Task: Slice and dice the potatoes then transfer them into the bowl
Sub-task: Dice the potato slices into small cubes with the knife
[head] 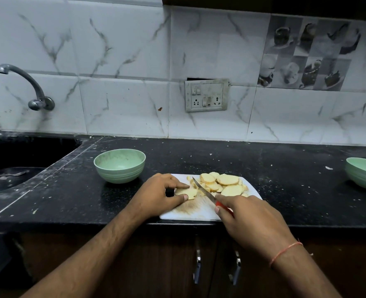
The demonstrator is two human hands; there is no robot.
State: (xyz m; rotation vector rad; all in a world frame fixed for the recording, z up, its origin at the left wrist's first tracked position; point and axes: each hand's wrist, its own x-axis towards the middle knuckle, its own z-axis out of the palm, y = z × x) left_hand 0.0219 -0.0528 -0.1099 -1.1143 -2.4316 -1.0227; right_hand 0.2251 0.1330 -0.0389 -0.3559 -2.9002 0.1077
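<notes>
While the left hand (pixel 158 193) pinches a pale yellow potato slice stack (pixel 186 193) on the white plastic cutting board (pixel 195 211), its fingertips should stay clear of the blade. The right hand (pixel 250 220) grips the red-handled knife (pixel 205 193). Remaining round slices (pixel 225 182) are pale and moist; the green bowl (pixel 119 166) stands near.

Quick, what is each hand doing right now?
Left hand: pinches a potato slice flat on the cutting board.
Right hand: grips the red-handled knife.
</notes>
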